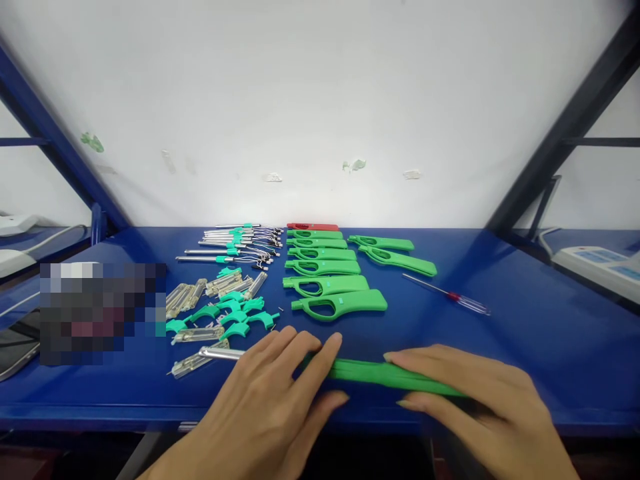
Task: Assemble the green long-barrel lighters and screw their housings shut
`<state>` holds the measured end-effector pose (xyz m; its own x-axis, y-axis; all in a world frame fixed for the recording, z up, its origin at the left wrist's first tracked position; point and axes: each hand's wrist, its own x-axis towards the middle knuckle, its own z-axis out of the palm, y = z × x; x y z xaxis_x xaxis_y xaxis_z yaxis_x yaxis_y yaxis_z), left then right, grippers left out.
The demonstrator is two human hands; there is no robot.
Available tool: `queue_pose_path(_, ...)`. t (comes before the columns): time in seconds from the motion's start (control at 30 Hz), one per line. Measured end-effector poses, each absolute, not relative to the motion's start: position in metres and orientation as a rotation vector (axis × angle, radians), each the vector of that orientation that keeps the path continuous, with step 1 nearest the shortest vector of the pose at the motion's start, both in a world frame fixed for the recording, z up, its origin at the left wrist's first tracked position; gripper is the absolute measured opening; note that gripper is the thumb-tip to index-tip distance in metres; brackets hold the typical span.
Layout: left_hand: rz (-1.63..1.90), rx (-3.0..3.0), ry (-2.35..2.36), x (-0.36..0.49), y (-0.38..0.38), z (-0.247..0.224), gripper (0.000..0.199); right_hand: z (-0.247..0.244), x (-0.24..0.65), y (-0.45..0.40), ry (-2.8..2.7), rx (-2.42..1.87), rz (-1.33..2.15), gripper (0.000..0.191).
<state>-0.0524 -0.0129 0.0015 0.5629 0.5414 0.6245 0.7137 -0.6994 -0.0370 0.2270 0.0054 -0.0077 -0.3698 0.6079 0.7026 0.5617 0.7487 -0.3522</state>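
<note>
Near the table's front edge, a green long-reach lighter (373, 373) lies across both my hands, edge-on to me. My left hand (270, 393) is closed round its front part, hiding the trigger area. A silver metal tube (223, 353) sticks out to the left from under that hand. My right hand (493, 397) grips the handle end between thumb and fingers. Just beyond the hands lies a column of green lighter shells (357, 303), with a red shell (320, 227) at the back. Teal triggers (235, 329) and clear fuel tanks (197, 335) lie left of my left hand.
Silver tubes with wires and teal parts (230, 251) lie at the back left. Two more green shells (400, 259) lie right of the column. A screwdriver (465, 302) is beyond my right hand. A blurred-out object (100, 313) stands at left; blue posts (560, 127) flank the table.
</note>
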Motion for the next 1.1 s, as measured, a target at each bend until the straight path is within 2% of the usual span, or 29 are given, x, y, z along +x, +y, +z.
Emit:
queue_pose_path(0.2,-1.023,-2.487,-0.917,-0.05,-0.007,0.001,0.021,-0.02,0.236,0.001,-2.183,-0.923,0.076,0.028)
queue_pose_path(0.43,-1.074,-2.45,-0.835,-0.051,-0.006,0.002,0.023,-0.039,0.238,-0.011,-2.133,-0.855,0.08,0.043)
queue_pose_path(0.63,-1.039,-2.427,-0.81,-0.053,-0.01,0.002,0.024,-0.027,0.233,-0.007,-2.124,-0.667,-0.017,0.032)
queue_pose_path(0.77,-0.963,-2.409,-0.847,-0.056,-0.008,0.001,0.026,-0.015,0.231,-0.008,-2.014,-0.928,0.029,0.021)
queue_pose_path(0.93,-0.956,-2.39,-0.92,-0.058,-0.006,-0.004,0.031,-0.009,0.227,-0.001,-2.041,-0.935,0.206,0.022)
queue_pose_path(1.1,-0.951,-2.502,-1.025,-0.056,-0.012,-0.007,0.046,-0.015,0.225,0.004,-2.002,-0.874,0.219,0.029)
